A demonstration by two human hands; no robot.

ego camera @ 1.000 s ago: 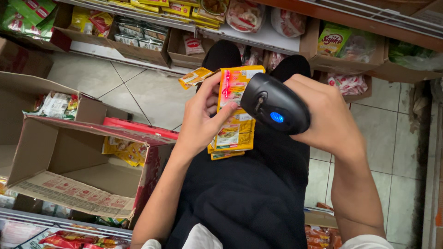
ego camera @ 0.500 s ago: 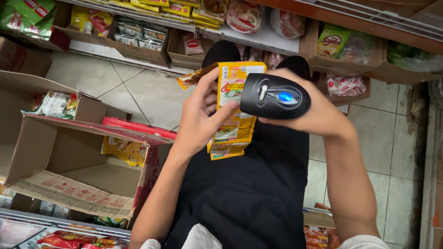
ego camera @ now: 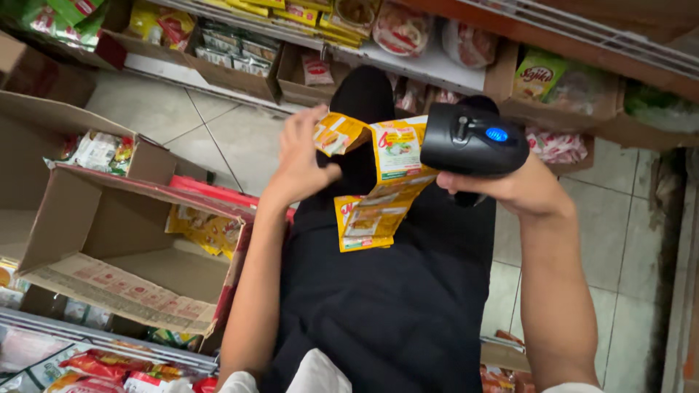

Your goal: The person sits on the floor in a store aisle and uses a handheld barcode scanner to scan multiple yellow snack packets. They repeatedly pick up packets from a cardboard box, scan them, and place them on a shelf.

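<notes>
The floor (ego camera: 211, 138) is laid with pale grey square tiles with darker grout lines; along the top runs a low shop shelf (ego camera: 408, 62) with a white edge, stocked with cardboard trays (ego camera: 240, 76) of yellow, red and green packets; a wooden ledge (ego camera: 582, 36) sits above it to the right; at the left stands an open brown cardboard box (ego camera: 109, 240) with yellow sachets inside; behind it another open carton (ego camera: 44, 145) holds pale packets; at the lower left a metal-edged rack (ego camera: 95, 338) carries red snack bags; the light is even and soft.
</notes>
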